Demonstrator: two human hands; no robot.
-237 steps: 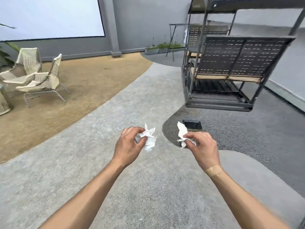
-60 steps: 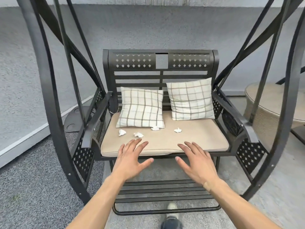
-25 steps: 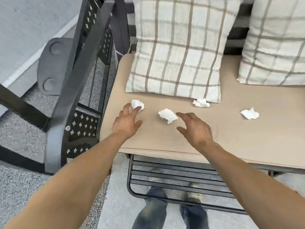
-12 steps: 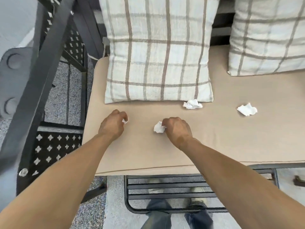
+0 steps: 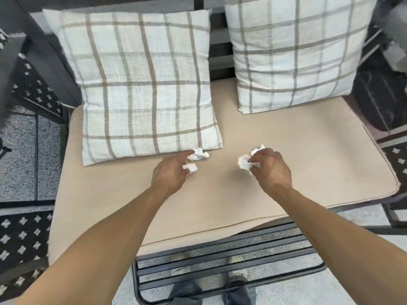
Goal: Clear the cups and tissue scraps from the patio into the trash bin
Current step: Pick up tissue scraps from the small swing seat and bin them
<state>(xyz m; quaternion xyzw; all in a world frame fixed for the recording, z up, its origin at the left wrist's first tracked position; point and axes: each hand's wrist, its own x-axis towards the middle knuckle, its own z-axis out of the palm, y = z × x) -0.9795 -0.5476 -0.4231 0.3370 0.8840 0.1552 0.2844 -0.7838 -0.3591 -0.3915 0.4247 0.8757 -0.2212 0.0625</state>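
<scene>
On the tan seat cushion of the metal swing bench, the left hand pinches one tissue scrap while its forefinger touches another scrap at the left plaid pillow's corner. Right hand grips two crumpled scraps.

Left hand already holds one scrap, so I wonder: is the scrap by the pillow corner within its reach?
Probably yes. The left hand has a fingertip at that scrap on the seat cushion, nothing between them, though the held scrap occupies some fingers.
</scene>
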